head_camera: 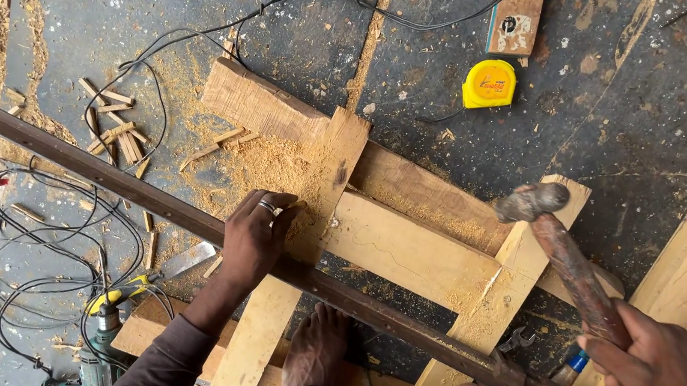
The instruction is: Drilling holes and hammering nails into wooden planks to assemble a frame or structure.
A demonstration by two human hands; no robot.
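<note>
Wooden frame (pixel 406 252) lies flat on the dark floor, a long metal bar clamp (pixel 185 218) slanting across it.
Right hand (pixel 667 376) grips a hammer (pixel 565 253) (head raised, nearest the frame's right upright); left hand (pixel 257 235), fingers curled, presses the left upright.

We see a dark, dusty floor (pixel 644 124) strewn with sawdust (pixel 260 166). On it lie a wooden frame (pixel 407 243), a far yellow tape measure (pixel 489 84), black cables (pixel 39 219) and a drill (pixel 98 338) near left.

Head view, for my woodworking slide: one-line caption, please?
Left hand steadies a wooden frame under a long bar clamp while the right hand holds a hammer.
</note>
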